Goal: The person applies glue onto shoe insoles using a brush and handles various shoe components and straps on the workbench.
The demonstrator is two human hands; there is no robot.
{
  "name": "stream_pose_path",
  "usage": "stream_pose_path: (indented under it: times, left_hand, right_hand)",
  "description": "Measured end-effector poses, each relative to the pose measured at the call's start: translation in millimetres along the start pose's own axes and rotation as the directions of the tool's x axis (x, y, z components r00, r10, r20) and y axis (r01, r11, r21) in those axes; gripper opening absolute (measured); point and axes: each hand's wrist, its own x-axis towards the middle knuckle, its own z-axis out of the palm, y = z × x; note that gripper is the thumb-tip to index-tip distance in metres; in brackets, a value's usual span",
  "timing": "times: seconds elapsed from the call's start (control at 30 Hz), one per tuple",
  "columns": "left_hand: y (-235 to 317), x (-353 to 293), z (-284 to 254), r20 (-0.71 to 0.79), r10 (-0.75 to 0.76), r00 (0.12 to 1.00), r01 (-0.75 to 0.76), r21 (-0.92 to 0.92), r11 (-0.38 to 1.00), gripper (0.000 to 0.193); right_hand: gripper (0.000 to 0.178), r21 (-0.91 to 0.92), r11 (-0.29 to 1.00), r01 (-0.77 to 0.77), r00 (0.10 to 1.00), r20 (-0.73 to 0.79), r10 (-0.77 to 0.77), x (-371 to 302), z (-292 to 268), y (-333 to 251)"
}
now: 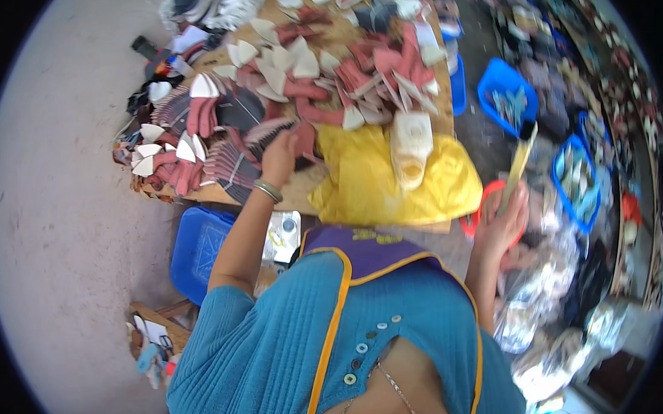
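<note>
My right hand (504, 218) is raised off the table's right side, closed round the pale yellow handle of a brush (520, 158) with a dark tip pointing up. My left hand (279, 159) reaches over the table, its fingers drawn together at the edge of a fanned row of dark and pink striped pieces (233, 163). Blur hides what exactly is between those fingers. A reddish flat piece (305, 140) lies just beside them. Between my hands, a white plastic jug with a cut opening (412, 148) rests on a yellow plastic sheet (345, 184).
Bundles of pink pieces with white tips (296, 68) cover much of the wooden table (301, 186). A blue bin (200, 246) stands below its left edge. Blue baskets with light pieces (508, 96) and a red-rimmed container (486, 200) are on the right, with clear plastic bags (542, 294) nearer.
</note>
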Motion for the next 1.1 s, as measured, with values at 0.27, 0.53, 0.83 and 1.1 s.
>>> stream_pose_path:
  times: [0.27, 0.53, 0.83, 1.1]
  left_hand:
    - [52.5, -78.3, 4.6, 0.643, -0.218, 0.734, 0.668, -0.628, 0.399, 0.025]
    - [63.8, -144.4, 61.6, 0.785, -0.191, 0.589, 0.807, -0.582, 0.096, 0.03]
    - [37.0, -155.1, 84.0, 0.818, -0.261, 0.512, 0.857, -0.468, 0.215, 0.025]
    - [46.7, -155.2, 65.9, 0.806, -0.288, 0.517, 0.855, -0.464, 0.233, 0.021]
  right_hand:
    - [0.019, -0.29, 0.942, -0.17, 0.971, 0.113, 0.21, 25.1, -55.9, 56.1]
    - [0.021, -0.696, 0.713, -0.088, 0.941, 0.177, 0.289, 21.9, -96.0, 105.9]
    - [0.026, -0.92, 0.317, 0.231, 0.895, 0.329, 0.302, 25.5, -103.2, 145.9]
    - [0.027, -0.853, 0.006, 0.522, 0.771, 0.475, 0.424, 41.1, -91.3, 187.9]
